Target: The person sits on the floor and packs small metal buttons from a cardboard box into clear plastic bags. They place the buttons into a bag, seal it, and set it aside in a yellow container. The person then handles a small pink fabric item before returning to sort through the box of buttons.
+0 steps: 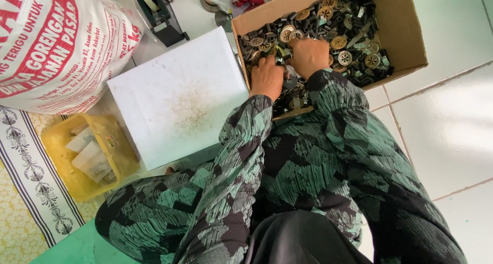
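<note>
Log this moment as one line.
left hand: in cardboard box, on small parts | right hand: same, grip unclear | white board: beside box

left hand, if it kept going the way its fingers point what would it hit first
Probably the heap of small black and brass-coloured parts in the cardboard box; the left hand already rests among them, though depth is unclear.

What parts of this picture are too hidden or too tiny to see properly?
- Head view: the fingertips of the left hand and right hand are buried among the small parts, so any grip is hidden.
- The cardboard box has its near corner covered by the sleeves.
- The sack is cut off by the top and left edges.
- The pieces in the yellow tray are too blurred to identify.
</note>
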